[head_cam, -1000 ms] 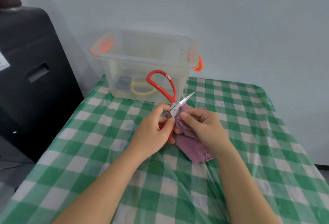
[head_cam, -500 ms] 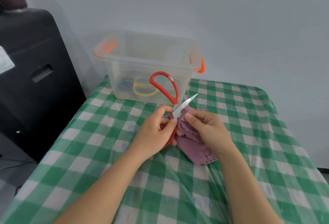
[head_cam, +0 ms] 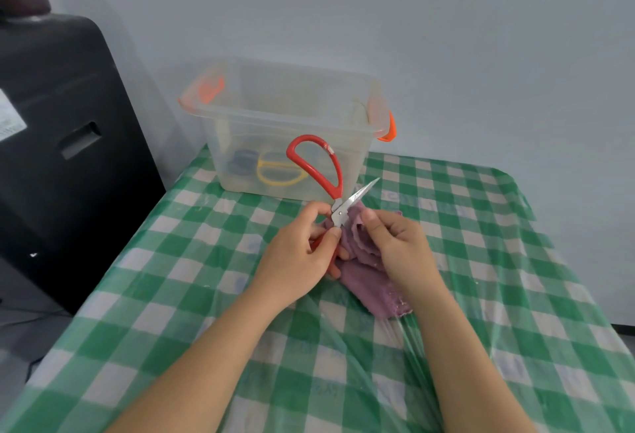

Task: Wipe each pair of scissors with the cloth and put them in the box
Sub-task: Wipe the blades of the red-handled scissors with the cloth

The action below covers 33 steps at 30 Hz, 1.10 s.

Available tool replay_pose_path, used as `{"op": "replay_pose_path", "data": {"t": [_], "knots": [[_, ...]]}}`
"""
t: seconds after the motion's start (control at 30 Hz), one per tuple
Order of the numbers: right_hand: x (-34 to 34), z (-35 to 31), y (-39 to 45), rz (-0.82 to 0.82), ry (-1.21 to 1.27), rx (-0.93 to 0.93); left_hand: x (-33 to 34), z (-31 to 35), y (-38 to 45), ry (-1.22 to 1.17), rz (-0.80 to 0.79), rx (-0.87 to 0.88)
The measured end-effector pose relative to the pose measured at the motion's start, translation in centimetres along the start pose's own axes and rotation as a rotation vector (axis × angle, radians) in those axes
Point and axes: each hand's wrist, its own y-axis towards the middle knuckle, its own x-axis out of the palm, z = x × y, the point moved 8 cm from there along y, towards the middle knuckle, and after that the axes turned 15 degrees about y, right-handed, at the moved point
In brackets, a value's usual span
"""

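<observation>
Head view: the left hand (head_cam: 299, 257) grips the red scissors (head_cam: 331, 188) low down, thumb and forefinger pinching at the pivot while the other fingers curl round the lower red handle, most of which is hidden behind the hand. The upper handle loop stands up and away from the grip, rising in front of the box (head_cam: 285, 123). The bare blade runs up and to the right from the pivot, its tip clear of both hands and pointing toward the box's right corner.

The right hand (head_cam: 398, 247) holds the purple cloth (head_cam: 364, 271), fingers curled into a bunched fold of it just right of the blade's base. The cloth touches the scissors near the pivot, sits between the two hands, and trails down onto the green checked tablecloth (head_cam: 481, 260), its frayed end lying flat near the right wrist.

The box is clear plastic with orange latches, standing at the far edge of the table, near the wall. Through its side show yellow handles (head_cam: 278, 171) and something bluish (head_cam: 242, 164), blurred by the plastic. A black case (head_cam: 62, 144) stands left of the table.
</observation>
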Motion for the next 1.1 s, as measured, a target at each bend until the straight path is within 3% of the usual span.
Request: {"op": "replay_pose_path", "data": {"t": [0.1, 0.27, 0.47, 0.63, 0.97, 1.1], "knots": [[0.6, -0.6, -0.2, -0.035, -0.056, -0.060, 0.0, 0.2, -0.1, 0.064, 0.003, 0.037], [0.3, 0.4, -0.1, 0.067, -0.059, -0.035, 0.0, 1.4, -0.4, 0.204, 0.005, 0.131], [0.0, 0.3, 0.0, 0.009, 0.051, 0.017, 0.2, 0.5, -0.1, 0.052, 0.003, 0.049], [0.5, 0.1, -0.1, -0.022, -0.008, -0.033, 0.0, 1.1, -0.3, 0.171, 0.023, 0.107], [0.5, 1.0, -0.2, -0.122, 0.256, 0.169, -0.1, 0.5, -0.4, -0.056, -0.003, -0.001], [0.8, 0.1, -0.2, -0.054, 0.097, 0.021, -0.1, 0.7, -0.2, 0.064, 0.025, 0.054]]}}
